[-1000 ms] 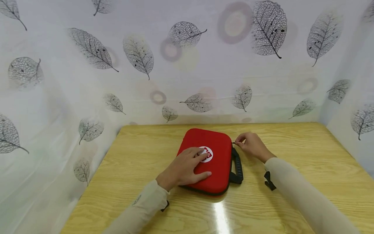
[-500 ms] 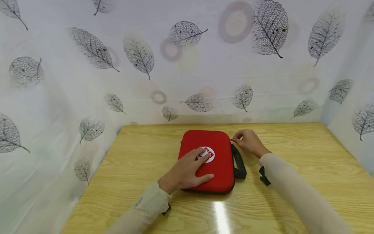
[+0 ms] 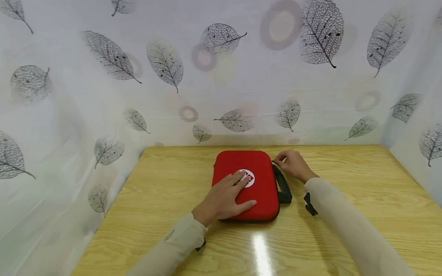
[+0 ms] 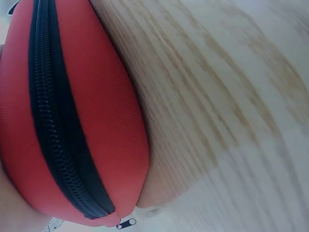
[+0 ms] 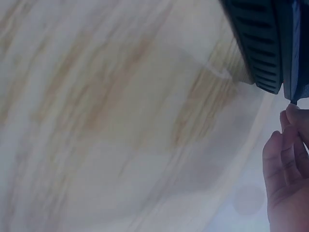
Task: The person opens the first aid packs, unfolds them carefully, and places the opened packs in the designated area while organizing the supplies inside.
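red fabric, closed: the case (image 3: 263,188) lies flat near the middle of the bench (image 3: 165,180), handle (image 3: 284,188) to the right. i have the left hand (image 3: 222,199) spread loosely on top, partly over the white badge (image 3: 251,178), while the right hand (image 3: 292,165) pinches a small pull (image 3: 273,161) at the far right corner, just beyond the handle.

my worry is swivel: if the left hand presses too lightly under a tug, the case could turn on the smooth bench. the pull is tiny, so a sideways drag could slip it out of the pinch; the corner bend could bind it, and the handle, so near, could get in the way.

along the left side the zip's (image 4: 53,125) teeth look meshed, a loose tab (image 4: 126,224) at one end. whatever the case holds is hidden; i can't tell if it's full.
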`<state>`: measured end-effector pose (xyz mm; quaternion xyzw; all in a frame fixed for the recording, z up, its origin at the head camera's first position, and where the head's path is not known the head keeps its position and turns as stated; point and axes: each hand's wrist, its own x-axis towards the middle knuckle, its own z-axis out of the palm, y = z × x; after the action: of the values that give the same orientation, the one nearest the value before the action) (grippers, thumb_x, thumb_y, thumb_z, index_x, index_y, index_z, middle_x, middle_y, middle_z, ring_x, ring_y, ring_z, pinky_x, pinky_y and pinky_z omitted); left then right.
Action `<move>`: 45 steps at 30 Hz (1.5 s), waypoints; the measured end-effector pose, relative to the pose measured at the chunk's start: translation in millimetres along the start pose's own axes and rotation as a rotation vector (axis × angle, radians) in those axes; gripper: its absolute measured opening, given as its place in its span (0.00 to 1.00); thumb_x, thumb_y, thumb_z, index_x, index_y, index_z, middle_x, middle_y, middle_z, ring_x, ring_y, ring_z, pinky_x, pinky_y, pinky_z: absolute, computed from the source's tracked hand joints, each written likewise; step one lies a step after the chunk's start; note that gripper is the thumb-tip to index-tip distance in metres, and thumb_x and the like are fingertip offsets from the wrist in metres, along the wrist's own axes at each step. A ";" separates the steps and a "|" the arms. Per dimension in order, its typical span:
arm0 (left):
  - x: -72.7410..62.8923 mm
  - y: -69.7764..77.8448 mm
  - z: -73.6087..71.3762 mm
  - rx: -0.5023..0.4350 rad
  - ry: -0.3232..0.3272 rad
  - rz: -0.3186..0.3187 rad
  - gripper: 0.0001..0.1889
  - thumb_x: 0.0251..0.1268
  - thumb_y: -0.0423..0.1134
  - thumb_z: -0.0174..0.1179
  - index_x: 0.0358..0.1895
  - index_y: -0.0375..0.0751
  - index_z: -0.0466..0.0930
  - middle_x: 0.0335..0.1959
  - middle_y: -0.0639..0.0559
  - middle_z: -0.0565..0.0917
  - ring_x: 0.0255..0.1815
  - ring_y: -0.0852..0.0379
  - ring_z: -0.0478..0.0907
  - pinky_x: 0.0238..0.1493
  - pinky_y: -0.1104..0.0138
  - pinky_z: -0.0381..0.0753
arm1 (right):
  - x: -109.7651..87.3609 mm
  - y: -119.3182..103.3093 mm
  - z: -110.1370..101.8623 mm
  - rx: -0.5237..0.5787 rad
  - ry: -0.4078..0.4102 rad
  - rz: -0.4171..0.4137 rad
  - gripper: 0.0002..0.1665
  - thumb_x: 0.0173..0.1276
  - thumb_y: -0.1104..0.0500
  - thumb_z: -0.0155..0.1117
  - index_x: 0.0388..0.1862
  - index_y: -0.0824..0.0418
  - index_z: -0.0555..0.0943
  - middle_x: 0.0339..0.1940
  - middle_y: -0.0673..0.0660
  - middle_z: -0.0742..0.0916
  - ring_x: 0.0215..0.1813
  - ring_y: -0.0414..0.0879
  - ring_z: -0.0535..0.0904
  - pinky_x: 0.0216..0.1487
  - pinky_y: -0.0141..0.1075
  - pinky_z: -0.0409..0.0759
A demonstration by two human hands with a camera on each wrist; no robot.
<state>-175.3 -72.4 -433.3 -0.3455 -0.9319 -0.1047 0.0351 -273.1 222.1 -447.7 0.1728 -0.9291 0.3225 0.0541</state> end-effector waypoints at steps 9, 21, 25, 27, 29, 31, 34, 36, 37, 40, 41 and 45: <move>2.6 2.3 2.5 0.009 0.014 0.010 0.40 0.70 0.68 0.50 0.78 0.50 0.63 0.79 0.50 0.63 0.78 0.52 0.60 0.75 0.60 0.61 | -3.3 8.2 -1.7 0.025 -0.006 -0.046 0.05 0.67 0.69 0.67 0.38 0.68 0.89 0.34 0.60 0.89 0.30 0.46 0.80 0.31 0.39 0.78; 3.0 3.1 2.8 0.028 0.019 0.008 0.40 0.70 0.68 0.50 0.78 0.49 0.63 0.78 0.49 0.63 0.76 0.51 0.62 0.74 0.59 0.63 | -15.3 11.6 -4.0 0.054 -0.012 -0.057 0.04 0.66 0.70 0.69 0.35 0.66 0.89 0.33 0.57 0.89 0.28 0.43 0.78 0.30 0.34 0.77; 1.6 2.2 2.9 0.027 0.012 0.002 0.40 0.70 0.68 0.49 0.79 0.49 0.63 0.79 0.49 0.63 0.76 0.51 0.62 0.74 0.58 0.63 | -20.1 10.1 -4.2 0.090 -0.031 -0.050 0.04 0.66 0.70 0.69 0.35 0.66 0.89 0.32 0.57 0.89 0.27 0.43 0.76 0.27 0.33 0.75; 1.1 1.6 3.5 0.031 0.011 -0.002 0.40 0.70 0.68 0.50 0.79 0.49 0.63 0.79 0.49 0.63 0.77 0.51 0.62 0.74 0.58 0.63 | -22.6 8.9 -3.7 0.109 -0.042 -0.048 0.04 0.66 0.70 0.69 0.35 0.66 0.89 0.30 0.56 0.89 0.26 0.43 0.75 0.26 0.33 0.74; 0.7 1.2 3.8 0.034 0.009 -0.005 0.40 0.70 0.68 0.50 0.79 0.50 0.63 0.79 0.49 0.63 0.77 0.51 0.61 0.74 0.58 0.63 | -25.4 8.8 -2.8 0.117 -0.042 -0.047 0.04 0.66 0.70 0.69 0.35 0.66 0.89 0.29 0.55 0.88 0.25 0.42 0.75 0.25 0.32 0.73; 1.1 1.1 4.1 0.036 0.008 -0.003 0.40 0.70 0.68 0.50 0.78 0.50 0.63 0.79 0.49 0.62 0.77 0.51 0.61 0.74 0.59 0.63 | -28.7 8.7 -2.1 0.118 -0.034 -0.047 0.04 0.66 0.70 0.69 0.34 0.65 0.89 0.28 0.54 0.88 0.24 0.40 0.74 0.25 0.32 0.72; 1.7 1.3 3.8 0.038 0.007 0.001 0.40 0.70 0.68 0.50 0.78 0.49 0.63 0.79 0.50 0.62 0.77 0.51 0.60 0.75 0.59 0.63 | -33.4 9.1 -1.5 0.116 -0.015 -0.051 0.04 0.64 0.70 0.70 0.33 0.65 0.90 0.26 0.53 0.87 0.23 0.39 0.72 0.25 0.31 0.71; 2.3 1.3 3.8 0.039 0.010 0.003 0.40 0.70 0.67 0.50 0.78 0.49 0.63 0.79 0.49 0.62 0.77 0.51 0.61 0.75 0.59 0.63 | -36.0 9.1 -1.3 0.121 -0.007 -0.059 0.03 0.64 0.70 0.71 0.32 0.65 0.90 0.26 0.53 0.87 0.22 0.38 0.72 0.24 0.31 0.71; 2.5 1.3 3.7 0.037 0.010 0.003 0.40 0.70 0.67 0.51 0.78 0.49 0.63 0.79 0.49 0.62 0.77 0.51 0.61 0.75 0.59 0.62 | -37.2 9.0 -1.2 0.121 -0.005 -0.064 0.03 0.64 0.69 0.71 0.33 0.64 0.90 0.26 0.53 0.87 0.22 0.37 0.72 0.24 0.31 0.71; 2.6 1.5 3.5 0.033 0.008 0.000 0.40 0.70 0.67 0.51 0.78 0.49 0.64 0.79 0.49 0.62 0.77 0.51 0.61 0.75 0.58 0.62 | -40.4 8.3 -1.0 0.113 -0.007 -0.074 0.03 0.64 0.69 0.71 0.33 0.64 0.90 0.27 0.53 0.88 0.22 0.38 0.72 0.23 0.31 0.71; 2.5 1.6 3.4 0.032 0.006 -0.003 0.40 0.70 0.68 0.50 0.78 0.49 0.63 0.79 0.49 0.62 0.78 0.51 0.60 0.75 0.58 0.62 | -41.4 7.9 -1.0 0.110 -0.010 -0.077 0.03 0.64 0.69 0.71 0.33 0.64 0.90 0.28 0.52 0.88 0.22 0.38 0.72 0.23 0.31 0.72; 2.3 2.1 3.2 0.037 -0.005 -0.013 0.40 0.70 0.68 0.49 0.79 0.50 0.62 0.79 0.49 0.61 0.78 0.51 0.60 0.75 0.58 0.61 | -46.0 5.5 -1.9 0.097 -0.028 -0.070 0.04 0.65 0.69 0.70 0.34 0.63 0.90 0.28 0.51 0.88 0.23 0.39 0.73 0.24 0.32 0.73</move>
<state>-175.6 -68.7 -435.7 -0.3388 -0.9361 -0.0869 0.0386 -232.1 240.5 -459.1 0.2120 -0.9063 0.3629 0.0441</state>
